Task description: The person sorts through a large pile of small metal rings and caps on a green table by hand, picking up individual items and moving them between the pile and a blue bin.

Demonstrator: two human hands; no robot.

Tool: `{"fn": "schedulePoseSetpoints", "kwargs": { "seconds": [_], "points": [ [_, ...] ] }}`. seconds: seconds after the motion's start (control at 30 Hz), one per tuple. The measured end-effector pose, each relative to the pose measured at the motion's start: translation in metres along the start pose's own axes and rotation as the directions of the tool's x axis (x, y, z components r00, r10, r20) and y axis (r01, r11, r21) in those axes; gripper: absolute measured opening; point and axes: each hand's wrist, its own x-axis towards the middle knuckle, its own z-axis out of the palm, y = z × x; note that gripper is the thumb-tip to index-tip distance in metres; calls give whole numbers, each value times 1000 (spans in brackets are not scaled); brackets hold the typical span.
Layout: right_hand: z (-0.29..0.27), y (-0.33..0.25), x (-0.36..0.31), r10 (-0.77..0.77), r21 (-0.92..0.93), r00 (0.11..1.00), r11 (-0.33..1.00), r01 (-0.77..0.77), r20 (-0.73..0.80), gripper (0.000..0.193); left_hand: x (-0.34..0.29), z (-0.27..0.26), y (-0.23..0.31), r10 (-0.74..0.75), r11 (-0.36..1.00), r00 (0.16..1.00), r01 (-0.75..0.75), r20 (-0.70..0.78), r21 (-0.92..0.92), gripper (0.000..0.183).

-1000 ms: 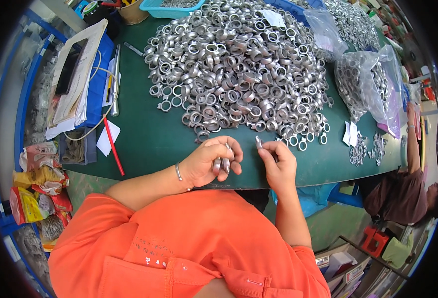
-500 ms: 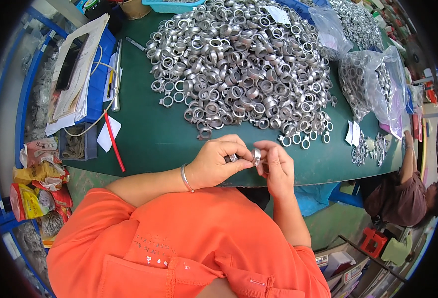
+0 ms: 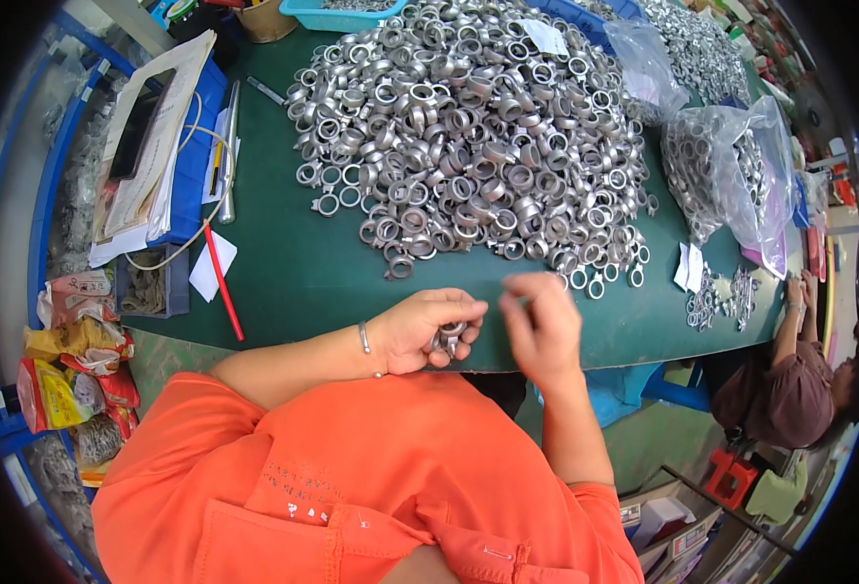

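Note:
My left hand [image 3: 420, 329] is turned palm up near the front edge of the table, its fingers curled round small grey metal rings [image 3: 450, 337]. How many rings lie in that palm is hard to make out. A short gap to the right, my right hand [image 3: 549, 326] hovers with bent fingers, blurred by motion; whether anything is in it is hidden. Just beyond both hands spreads a large heap of the same metal rings [image 3: 468, 146], many with a small lug on the side. Several loose rings lie along its near edge.
The green table [image 3: 283, 263] carries a red pen [image 3: 223, 282] and a blue bin with papers [image 3: 191, 146] at left. Plastic bags of rings [image 3: 731, 165] and smaller metal parts [image 3: 721, 297] lie at right. A co-worker [image 3: 780, 389] sits at the far right.
My hands have come apart. The left has rolled palm up, with rings in its curled fingers; the right has moved slightly right, and the ring seen between the fingertips no longer shows there.

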Motion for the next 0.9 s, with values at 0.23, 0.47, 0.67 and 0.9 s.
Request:
{"fn": "schedulePoseSetpoints", "kwargs": {
  "seconds": [0.23,0.47,0.67,0.9],
  "points": [
    [4,24,12,188,-414,966,876,-247,-178,13,-5,7,4,179,972,983,-171,-35,163,12],
    [5,-1,-11,401,493,916,797,-348,-1,17,-6,9,9,320,908,947,-305,-6,287,18],
    [5,-4,-11,-226,-86,971,972,220,-77,24,-13,20,12,395,838,918,-371,24,400,13],
    [6,-12,-10,123,285,977,956,-69,-175,11,-11,12,4,641,474,724,-634,254,611,7]
  ]
}}
